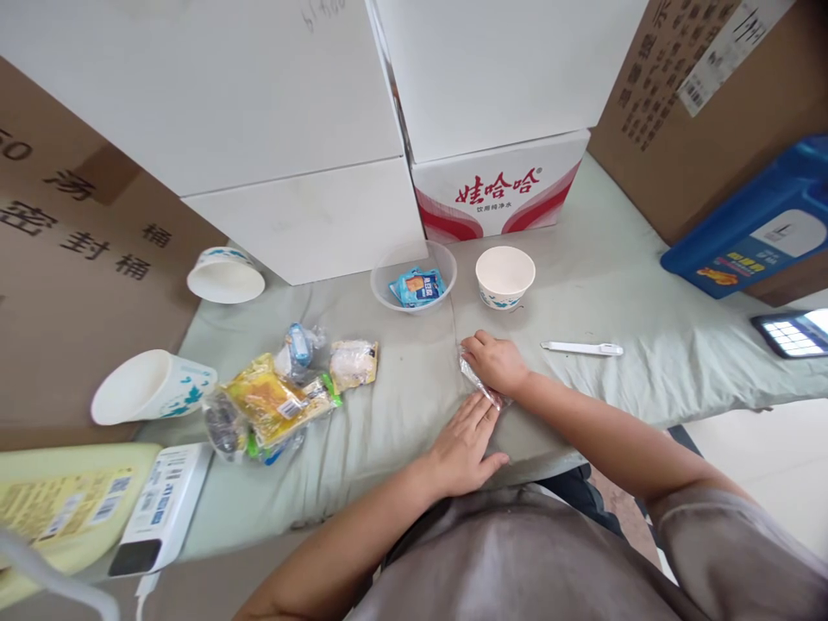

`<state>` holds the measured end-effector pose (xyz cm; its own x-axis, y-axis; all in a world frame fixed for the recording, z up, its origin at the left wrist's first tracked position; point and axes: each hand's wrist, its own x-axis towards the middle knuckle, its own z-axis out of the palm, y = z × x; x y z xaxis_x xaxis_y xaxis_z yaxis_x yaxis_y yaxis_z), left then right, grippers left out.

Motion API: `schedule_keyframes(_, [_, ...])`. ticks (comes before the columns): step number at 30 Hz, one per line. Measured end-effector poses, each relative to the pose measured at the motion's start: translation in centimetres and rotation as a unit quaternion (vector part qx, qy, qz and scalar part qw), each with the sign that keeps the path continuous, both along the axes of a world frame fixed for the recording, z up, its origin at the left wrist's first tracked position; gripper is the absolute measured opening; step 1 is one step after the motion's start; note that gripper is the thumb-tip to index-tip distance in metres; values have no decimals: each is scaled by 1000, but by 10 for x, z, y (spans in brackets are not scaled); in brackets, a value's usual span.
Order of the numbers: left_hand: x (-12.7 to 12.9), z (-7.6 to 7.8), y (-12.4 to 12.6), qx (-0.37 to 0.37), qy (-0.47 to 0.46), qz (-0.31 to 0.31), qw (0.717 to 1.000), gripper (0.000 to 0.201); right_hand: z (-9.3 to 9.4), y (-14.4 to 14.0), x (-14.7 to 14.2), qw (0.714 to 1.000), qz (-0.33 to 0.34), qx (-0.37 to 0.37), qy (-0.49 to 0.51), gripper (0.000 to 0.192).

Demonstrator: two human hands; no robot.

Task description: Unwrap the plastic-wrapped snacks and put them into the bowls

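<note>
My left hand (464, 444) lies flat on the pale green cloth (401, 397), fingers spread, its fingertips touching the near end of a small clear plastic packet (477, 385). My right hand (497, 362) presses down on the far end of the same packet, fingers curled over it. A clear plastic bowl (414, 274) with blue snack packets (419, 286) stands just beyond the hands. A white paper bowl (505, 276) stands beside it to the right. A white pen-like stick (582, 348) lies right of my right hand.
A pile of snack packets (285, 398) lies at the left. Two paper bowls (225, 276) (152, 386) lie tipped at the far left. White boxes (310, 216) and a red-printed carton (501, 197) stand behind. A blue jug (756, 226), a phone (793, 333) and a white device (161, 509) are nearby.
</note>
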<state>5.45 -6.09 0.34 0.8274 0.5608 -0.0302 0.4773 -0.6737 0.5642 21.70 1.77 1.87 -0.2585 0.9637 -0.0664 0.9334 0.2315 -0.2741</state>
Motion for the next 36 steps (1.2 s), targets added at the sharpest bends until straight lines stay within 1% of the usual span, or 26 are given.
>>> schedule_keyframes(2, [1, 4, 2, 4, -20, 17, 1000, 66, -2, 0, -1, 1000, 3, -1, -17, 32])
schedule_keyframes(5, [2, 10, 9, 14, -57, 46, 997, 43, -5, -1, 1, 1000, -7, 10, 2, 34])
schedule_keyframes(7, [3, 14, 14, 23, -68, 48, 996, 28, -5, -1, 4, 999, -23, 23, 23, 37])
schedule_keyframes(10, [3, 17, 19, 43, -77, 39, 995, 17, -6, -1, 7, 999, -33, 38, 17, 36])
schedule_keyframes(12, [3, 20, 22, 47, -98, 45, 993, 14, -7, -2, 7, 999, -20, 43, -6, 34])
schedule_keyframes(14, [4, 22, 28, 56, -123, 85, 987, 16, -8, -3, 5, 999, -6, 49, -21, 33])
schedule_keyframes(16, [5, 23, 39, 87, -137, 134, 978, 19, -9, -4, 4, 998, -3, 56, -23, 33])
schedule_keyframes(17, [7, 22, 45, 109, -137, 148, 973, 19, -10, -4, 3, 998, -1, 57, -21, 33])
schedule_keyframes(19, [10, 17, 59, 148, -117, 148, 971, 18, -10, -3, 5, 998, 0, 57, -16, 32])
schedule_keyframes(21, [11, 10, 70, 170, -90, 137, 972, 16, -8, 0, 11, 998, -13, 61, -18, 31])
schedule_keyframes(23, [11, 2, 77, 175, -78, 129, 973, 14, -5, 5, 22, 995, -57, 75, -29, 30])
schedule_keyframes(25, [9, -2, 78, 171, -87, 119, 974, 12, -1, 6, 35, 988, -102, 111, -29, 27])
schedule_keyframes(26, [7, -3, 78, 169, -92, 115, 974, 12, 1, 3, 41, 986, -101, 135, -15, 27])
schedule_keyframes(27, [6, -4, 77, 168, -95, 115, 974, 11, 3, -3, 46, 985, -74, 157, 7, 27])
schedule_keyframes(28, [5, -4, 77, 168, -96, 117, 974, 10, 3, -11, 49, 985, -20, 171, 33, 27])
schedule_keyframes(29, [4, -4, 76, 168, -95, 120, 974, 11, 3, -23, 51, 982, 52, 172, 59, 28])
schedule_keyframes(31, [3, -4, 76, 166, -90, 129, 973, 13, -1, -51, 51, 966, 190, 151, 90, 35])
schedule_keyframes(32, [3, -3, 75, 163, -88, 133, 974, 15, -4, -66, 49, 960, 222, 140, 94, 40])
schedule_keyframes(33, [4, -3, 75, 159, -85, 134, 974, 18, -7, -81, 48, 959, 229, 139, 94, 44])
schedule_keyframes(34, [5, -3, 75, 155, -82, 134, 975, 21, -10, -93, 47, 960, 225, 139, 93, 44])
schedule_keyframes(36, [7, -3, 73, 150, -67, 123, 979, 24, -13, -111, 47, 962, 212, 142, 93, 39])
